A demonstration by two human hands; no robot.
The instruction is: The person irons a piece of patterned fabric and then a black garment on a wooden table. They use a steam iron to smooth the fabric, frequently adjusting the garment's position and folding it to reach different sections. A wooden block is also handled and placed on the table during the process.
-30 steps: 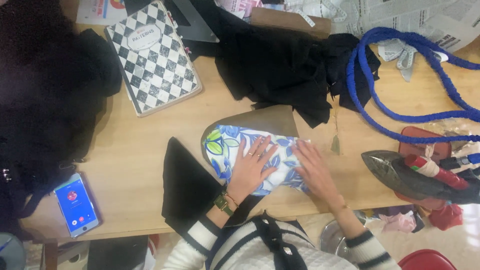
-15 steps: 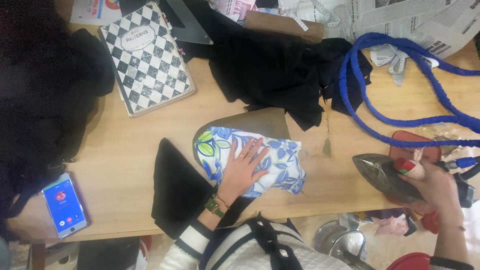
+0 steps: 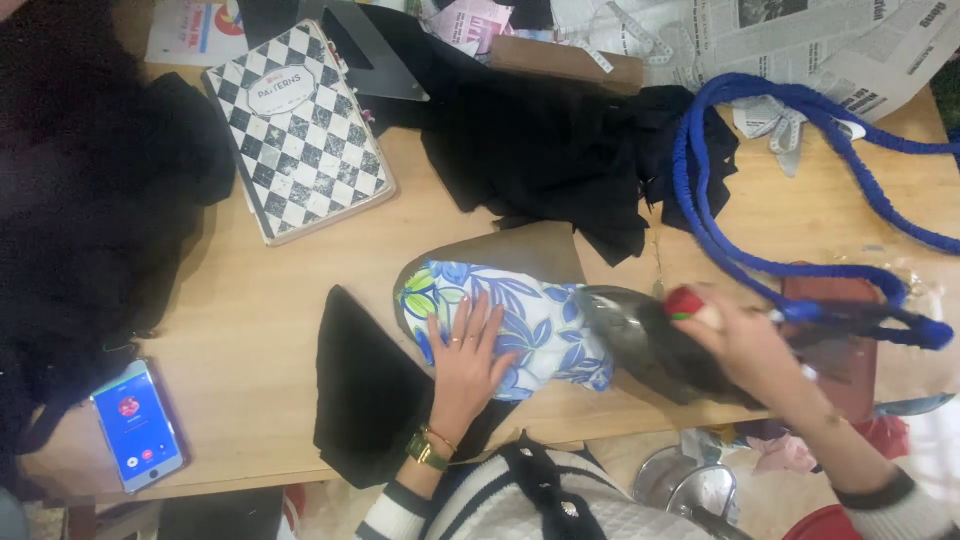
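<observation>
A blue-and-white floral fabric piece (image 3: 530, 315) lies on a brown paper pattern piece (image 3: 500, 250) near the table's front edge. My left hand (image 3: 465, 355) presses flat on the fabric's left part, fingers spread. My right hand (image 3: 745, 345) grips the handle of a dark clothes iron (image 3: 650, 340), whose tip touches the fabric's right edge. A thick blue cord (image 3: 760, 265) runs from the iron across the table. A black fabric piece (image 3: 365, 395) lies just left of my left wrist.
A checkered black-and-white book (image 3: 300, 130) lies at the back left. A heap of black cloth (image 3: 550, 140) and newspapers (image 3: 780, 40) are at the back. A smartphone with a lit screen (image 3: 135, 425) sits front left. The wooden table (image 3: 260, 300) edge is close to me.
My right hand left the fabric, took hold of the iron at the right, and brought it leftward until its tip met the fabric. My left hand stayed pressed on the fabric.
</observation>
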